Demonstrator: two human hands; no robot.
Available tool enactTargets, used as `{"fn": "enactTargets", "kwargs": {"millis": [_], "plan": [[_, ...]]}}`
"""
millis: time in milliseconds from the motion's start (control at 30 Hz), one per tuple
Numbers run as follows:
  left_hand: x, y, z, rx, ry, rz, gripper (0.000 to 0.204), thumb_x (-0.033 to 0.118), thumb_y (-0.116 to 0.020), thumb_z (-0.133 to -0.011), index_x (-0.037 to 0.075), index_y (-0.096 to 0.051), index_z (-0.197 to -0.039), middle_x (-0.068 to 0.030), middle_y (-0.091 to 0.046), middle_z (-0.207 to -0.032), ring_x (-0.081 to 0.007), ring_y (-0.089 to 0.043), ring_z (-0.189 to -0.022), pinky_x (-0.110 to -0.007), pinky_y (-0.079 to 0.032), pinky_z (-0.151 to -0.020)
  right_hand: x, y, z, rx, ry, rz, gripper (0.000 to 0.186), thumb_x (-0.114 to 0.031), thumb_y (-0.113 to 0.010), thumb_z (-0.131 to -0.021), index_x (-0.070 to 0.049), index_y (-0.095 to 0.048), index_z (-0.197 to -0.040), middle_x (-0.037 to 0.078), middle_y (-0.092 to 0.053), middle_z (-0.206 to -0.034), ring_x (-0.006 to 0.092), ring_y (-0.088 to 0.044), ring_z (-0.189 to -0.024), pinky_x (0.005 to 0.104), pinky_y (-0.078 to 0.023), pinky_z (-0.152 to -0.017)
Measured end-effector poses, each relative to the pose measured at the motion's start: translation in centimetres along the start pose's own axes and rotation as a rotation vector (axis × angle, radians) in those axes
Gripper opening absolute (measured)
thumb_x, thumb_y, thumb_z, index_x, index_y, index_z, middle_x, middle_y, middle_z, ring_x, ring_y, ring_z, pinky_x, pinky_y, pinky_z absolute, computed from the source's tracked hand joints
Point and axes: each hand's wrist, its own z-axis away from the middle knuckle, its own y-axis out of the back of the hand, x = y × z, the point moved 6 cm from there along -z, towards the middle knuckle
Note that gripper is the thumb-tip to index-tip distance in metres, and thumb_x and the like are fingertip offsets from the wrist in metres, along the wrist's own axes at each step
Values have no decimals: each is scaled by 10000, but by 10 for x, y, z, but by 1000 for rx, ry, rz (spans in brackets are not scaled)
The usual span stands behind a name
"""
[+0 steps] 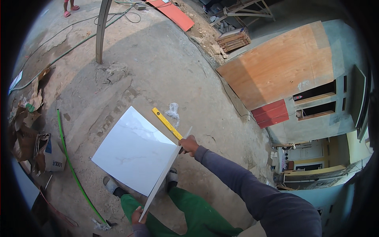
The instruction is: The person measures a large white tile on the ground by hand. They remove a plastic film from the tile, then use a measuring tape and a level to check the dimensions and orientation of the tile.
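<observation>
A white tile (pixel 132 152) with faint grey veining lies in front of my feet. Along its right edge runs a long, thin, pale straightedge (pixel 160 182), reaching past the tile at both ends. My left hand (pixel 138 215) is closed around its near end. At the far right corner of the tile my right hand (pixel 189 145) is closed on the straightedge; a small dark thing shows at its fingers, too small to name. A yellow spirit level (pixel 167 123) lies on the ground, its near end close to my right hand.
Crumpled clear plastic (pixel 173 112) lies beyond the level. To the left are a green hose-like strip (pixel 69 158) and torn cardboard boxes (pixel 49 154). A post (pixel 101 35) stands ahead; a plywood sheet (pixel 284 63) leans on the right wall. A person's feet (pixel 70 11) show far left.
</observation>
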Motion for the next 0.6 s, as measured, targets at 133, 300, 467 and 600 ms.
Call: {"fn": "enactTargets", "kwargs": {"millis": [133,300,467,600], "plan": [[24,-13,-27,-218,88,366,539,85,-601,-979,-129,-535,-1471,-213,-698,-1212,-224,-707,-804,-338,-585,-720,1,-9,-29,31,11,29,277,-50,-698,-881,204,-608,-944,231,-711,-744,306,-724,-559,356,-442,-399],[59,-26,-16,-172,245,643,507,106,-571,-974,-99,-564,-1438,-168,-724,-1069,-201,-686,-764,-302,-557,-648,-8,-46,-38,14,-35,49,255,-43,-690,-886,190,-606,-942,235,-706,-728,317,-731,-564,341,-444,-398],[81,-11,-16,-187,130,803,409,326,-620,-994,-40,-700,-1156,-106,-741,-924,-228,-688,-816,-290,-536,-726,-25,-63,-50,42,-50,66,242,-40,-682,-882,184,-606,-936,234,-702,-718,333,-740,-573,338,-449,-395],[105,-22,-2,38,47,833,457,491,-587,-1015,57,-708,-936,-38,-742,-916,-185,-672,-850,-273,-487,-777,-33,-92,-57,1,-51,90,227,-33,-676,-880,171,-607,-951,238,-708,-736,336,-741,-569,346,-459,-390]]}}
